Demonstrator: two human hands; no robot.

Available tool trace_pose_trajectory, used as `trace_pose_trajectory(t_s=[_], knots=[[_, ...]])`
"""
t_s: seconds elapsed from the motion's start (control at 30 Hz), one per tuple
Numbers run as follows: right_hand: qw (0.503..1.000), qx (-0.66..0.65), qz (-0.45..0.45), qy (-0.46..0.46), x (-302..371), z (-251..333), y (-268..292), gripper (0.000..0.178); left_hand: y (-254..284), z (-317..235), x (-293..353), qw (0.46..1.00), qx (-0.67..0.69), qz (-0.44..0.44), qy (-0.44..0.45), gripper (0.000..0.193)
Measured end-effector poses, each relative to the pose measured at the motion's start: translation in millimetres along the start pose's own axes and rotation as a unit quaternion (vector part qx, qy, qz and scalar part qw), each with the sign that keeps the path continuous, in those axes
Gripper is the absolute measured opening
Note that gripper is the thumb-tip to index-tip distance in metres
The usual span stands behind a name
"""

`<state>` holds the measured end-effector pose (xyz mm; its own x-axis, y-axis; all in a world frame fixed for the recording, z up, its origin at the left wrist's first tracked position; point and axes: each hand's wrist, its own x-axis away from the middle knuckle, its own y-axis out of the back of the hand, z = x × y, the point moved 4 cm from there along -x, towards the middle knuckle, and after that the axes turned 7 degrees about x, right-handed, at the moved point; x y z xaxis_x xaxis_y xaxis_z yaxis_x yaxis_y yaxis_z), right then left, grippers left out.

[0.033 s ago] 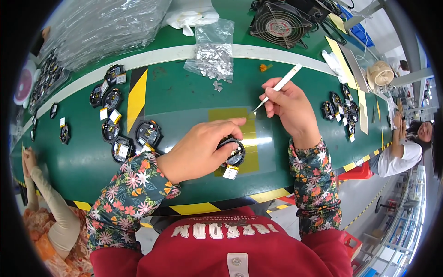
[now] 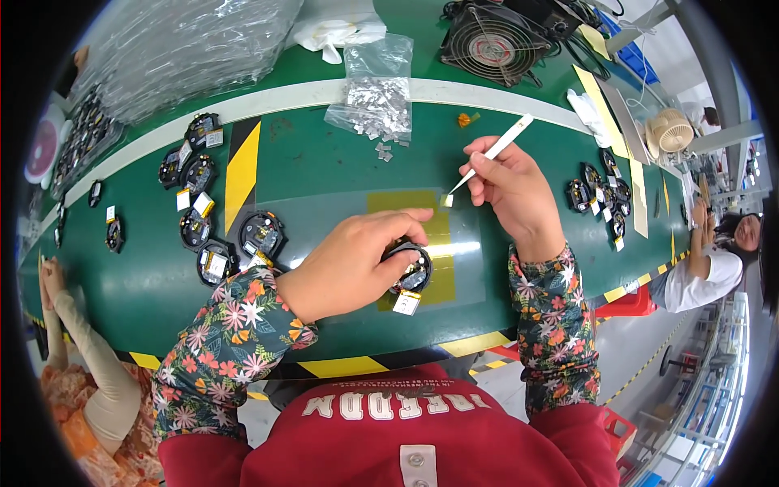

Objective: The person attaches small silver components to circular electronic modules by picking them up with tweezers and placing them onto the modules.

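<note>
My left hand is closed round a round black device housing, thumb and fingers over its rim. Small electronic parts show inside the housing, and a flat silver battery with a yellow end sticks out at its near side. My right hand pinches white tweezers, slanted with the points down to the left. At the points is a small pale yellowish square, over the edge of the yellow film patch on the mat. Part of the housing is hidden under my left hand.
Similar black housings with batteries lie in groups at left and right. A clear bag spills small grey pieces. Behind stand a black fan and plastic-wrapped stacks. Other people sit at both sides.
The pale square at the tweezer points shows more of its face now. The tweezers have shifted very slightly; my left hand and the housing stay put.
</note>
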<state>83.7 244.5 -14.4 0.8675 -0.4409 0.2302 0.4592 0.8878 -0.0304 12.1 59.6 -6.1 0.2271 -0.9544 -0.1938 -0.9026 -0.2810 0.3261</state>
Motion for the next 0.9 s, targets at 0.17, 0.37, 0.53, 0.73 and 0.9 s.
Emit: trace_pose_trajectory(t_s=[0.17,0.37,0.53,0.73,0.9], knots=[[0.995,-0.087,-0.02,0.033,7.3,5.4,-13.0,0.018,3.7,8.4,4.7,0.945,0.237,-0.057,0.219,0.014],[0.99,-0.118,0.002,0.08,20.0,6.2,-40.2,0.019,8.4,15.1,6.1,0.9,0.347,-0.075,0.254,0.023],[0.992,-0.098,0.009,0.075,20.9,4.8,-44.0,0.019,9.9,14.1,4.5,0.888,0.378,-0.096,0.243,0.028],[0.994,-0.084,0.021,0.072,18.7,1.5,-47.7,0.018,11.3,15.1,4.2,0.883,0.393,-0.104,0.236,0.029],[0.995,-0.074,0.022,0.067,19.3,0.0,-47.8,0.017,11.7,14.9,4.9,0.888,0.38,-0.079,0.247,0.031]])
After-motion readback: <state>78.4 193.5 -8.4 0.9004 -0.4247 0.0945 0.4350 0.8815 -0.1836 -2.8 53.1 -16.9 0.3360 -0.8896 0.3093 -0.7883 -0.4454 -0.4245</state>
